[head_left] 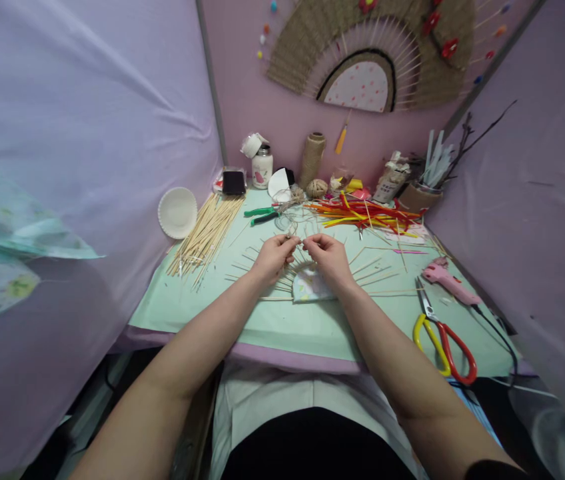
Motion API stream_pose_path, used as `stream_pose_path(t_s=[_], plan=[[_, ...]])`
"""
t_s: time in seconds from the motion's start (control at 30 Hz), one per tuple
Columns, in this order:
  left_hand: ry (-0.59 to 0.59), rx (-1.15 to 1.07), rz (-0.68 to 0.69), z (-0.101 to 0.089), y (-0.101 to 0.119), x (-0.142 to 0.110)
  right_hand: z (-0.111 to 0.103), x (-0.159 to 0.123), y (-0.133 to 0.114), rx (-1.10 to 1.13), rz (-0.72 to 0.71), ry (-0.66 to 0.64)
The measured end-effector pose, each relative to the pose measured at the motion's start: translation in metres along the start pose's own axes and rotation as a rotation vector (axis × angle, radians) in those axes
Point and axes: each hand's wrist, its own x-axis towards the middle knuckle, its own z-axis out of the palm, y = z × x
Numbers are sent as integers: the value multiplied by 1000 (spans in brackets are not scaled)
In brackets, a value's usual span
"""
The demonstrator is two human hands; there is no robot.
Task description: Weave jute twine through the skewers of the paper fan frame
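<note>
On the table, a half-round fan frame (307, 287) of thin sticks fans out around a patterned cloth centre (307, 283). My left hand (277, 257) is closed above the frame's upper edge, thumb and forefinger pinching what looks like thin twine (291, 232). Beside it, my right hand (329, 257) hovers over the cloth, its fingertips also pinched together and almost meeting the left ones. Whatever lies between the right fingertips is too small to make out. Both hands hide part of the sticks.
Loose bamboo sticks (210, 230) and a white dish (177, 213) lie left. Behind are green-handled pliers (261, 213), a twine spool (312, 159) and red-yellow strips (362, 212). Right lie scissors (443, 340) and a corded pink glue gun (450, 280). A finished fan (292, 57) hangs on the wall.
</note>
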Motion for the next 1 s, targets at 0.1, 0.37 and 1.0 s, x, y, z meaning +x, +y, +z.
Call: stream_pose_path(t_s=[0.1, 0.37, 1.0], plan=[[-13, -1, 1, 0, 0, -1, 0, 0, 1, 10, 6, -4], [-10, 73, 3, 2, 2, -4, 1, 1, 2, 86, -1, -16], [122, 577, 138, -8, -6, 2, -4, 5, -3, 758, 567, -281]])
